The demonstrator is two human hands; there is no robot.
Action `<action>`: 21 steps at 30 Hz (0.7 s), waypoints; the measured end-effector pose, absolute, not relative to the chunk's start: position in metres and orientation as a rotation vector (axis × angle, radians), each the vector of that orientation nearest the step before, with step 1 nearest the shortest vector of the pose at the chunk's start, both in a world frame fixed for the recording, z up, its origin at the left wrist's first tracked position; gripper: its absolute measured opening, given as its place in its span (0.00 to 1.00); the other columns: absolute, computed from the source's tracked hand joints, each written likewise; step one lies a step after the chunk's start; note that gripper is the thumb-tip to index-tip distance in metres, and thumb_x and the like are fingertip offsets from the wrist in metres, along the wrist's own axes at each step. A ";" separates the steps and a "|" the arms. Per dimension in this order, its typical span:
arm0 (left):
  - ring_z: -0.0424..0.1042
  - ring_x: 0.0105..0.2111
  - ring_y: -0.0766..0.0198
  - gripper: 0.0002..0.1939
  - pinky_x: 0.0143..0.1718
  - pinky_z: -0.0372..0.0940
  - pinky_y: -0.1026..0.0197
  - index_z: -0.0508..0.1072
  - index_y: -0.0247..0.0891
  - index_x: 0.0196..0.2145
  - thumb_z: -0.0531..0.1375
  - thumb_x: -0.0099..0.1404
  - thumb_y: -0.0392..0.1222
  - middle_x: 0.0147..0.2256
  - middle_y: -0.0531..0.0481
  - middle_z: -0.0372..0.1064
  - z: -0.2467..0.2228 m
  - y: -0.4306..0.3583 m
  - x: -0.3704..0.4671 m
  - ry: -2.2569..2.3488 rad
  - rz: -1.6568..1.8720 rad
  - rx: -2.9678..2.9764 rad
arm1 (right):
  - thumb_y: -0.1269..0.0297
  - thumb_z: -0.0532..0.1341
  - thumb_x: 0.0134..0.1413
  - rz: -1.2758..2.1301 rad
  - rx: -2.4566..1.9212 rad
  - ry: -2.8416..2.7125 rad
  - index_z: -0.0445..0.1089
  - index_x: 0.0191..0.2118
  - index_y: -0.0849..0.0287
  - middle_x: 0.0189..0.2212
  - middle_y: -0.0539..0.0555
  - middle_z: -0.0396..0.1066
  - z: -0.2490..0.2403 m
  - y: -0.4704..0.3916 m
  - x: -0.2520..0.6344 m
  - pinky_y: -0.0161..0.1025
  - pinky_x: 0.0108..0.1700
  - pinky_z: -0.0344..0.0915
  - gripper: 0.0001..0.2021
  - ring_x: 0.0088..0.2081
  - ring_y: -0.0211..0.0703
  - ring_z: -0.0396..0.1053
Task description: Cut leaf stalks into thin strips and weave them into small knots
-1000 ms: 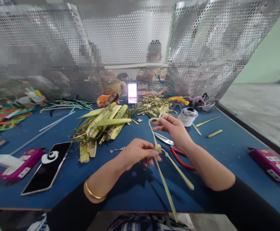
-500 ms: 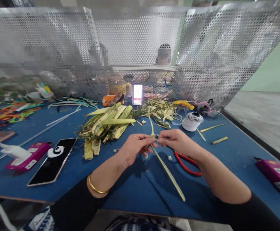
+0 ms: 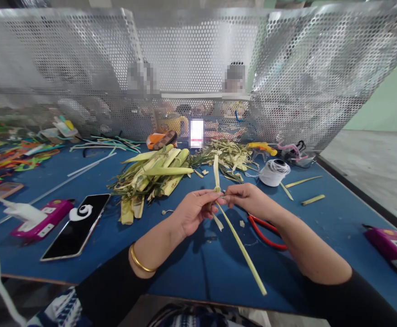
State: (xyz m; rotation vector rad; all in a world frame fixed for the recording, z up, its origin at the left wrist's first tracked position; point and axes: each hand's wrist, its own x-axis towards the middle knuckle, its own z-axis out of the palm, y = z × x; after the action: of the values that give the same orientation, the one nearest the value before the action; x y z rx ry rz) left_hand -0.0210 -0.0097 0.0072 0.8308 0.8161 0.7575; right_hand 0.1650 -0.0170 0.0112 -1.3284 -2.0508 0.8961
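Over the middle of the blue table, my left hand (image 3: 200, 206) pinches a pale green husk strip (image 3: 242, 247) at a small knot-like bend. One end of the strip points away from me; a long narrow end slants down to the right. My right hand (image 3: 241, 196) has thumb and finger closed at the same bend, touching the left fingertips. Exactly what lies between its fingers is too small to tell. Red-handled scissors (image 3: 266, 236) lie under my right wrist, blades hidden. A pile of green corn husks (image 3: 157, 177) sits beyond my left hand.
Shredded husk scraps (image 3: 229, 156) and a spool of white thread (image 3: 274, 172) lie at the back. A phone (image 3: 79, 227) and a purple power strip (image 3: 45, 222) are on the left, another purple power strip (image 3: 392, 250) on the right. A perforated metal screen (image 3: 198, 50) borders the far edge.
The far part of the strip has turned and now looks broader. A short end below my left fingers shows more plainly. Both hands stay in nearly the same place; the view has shifted slightly.
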 end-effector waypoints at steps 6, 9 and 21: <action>0.72 0.25 0.71 0.04 0.13 0.51 0.74 0.75 0.32 0.30 0.64 0.58 0.37 0.33 0.45 0.75 0.010 -0.009 -0.021 0.915 0.822 0.788 | 0.63 0.57 0.59 0.220 -1.212 -1.905 0.72 0.36 0.58 0.34 0.55 0.74 0.032 -0.034 0.160 0.39 0.39 0.62 0.08 0.37 0.43 0.70; 0.70 0.23 0.73 0.05 0.10 0.41 0.73 0.75 0.32 0.28 0.64 0.57 0.37 0.31 0.46 0.74 0.009 -0.008 -0.021 0.906 0.835 0.784 | 0.67 0.56 0.61 -0.051 -1.010 -2.179 0.73 0.36 0.57 0.30 0.52 0.73 0.039 -0.049 0.148 0.39 0.38 0.59 0.08 0.33 0.40 0.69; 0.56 0.15 0.79 0.07 0.13 0.48 0.75 0.76 0.29 0.34 0.63 0.59 0.36 0.22 0.54 0.65 0.007 -0.004 -0.025 0.775 0.748 0.689 | 0.73 0.49 0.62 -0.913 -0.876 -2.502 0.68 0.39 0.66 0.31 0.58 0.69 -0.002 -0.049 0.119 0.43 0.36 0.57 0.11 0.33 0.46 0.65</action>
State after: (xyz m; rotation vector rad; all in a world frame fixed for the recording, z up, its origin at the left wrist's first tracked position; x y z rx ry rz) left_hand -0.0248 -0.0037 0.0074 0.6890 0.7745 0.7483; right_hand 0.1185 -0.0486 -0.0024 -0.8764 -2.5021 -0.9129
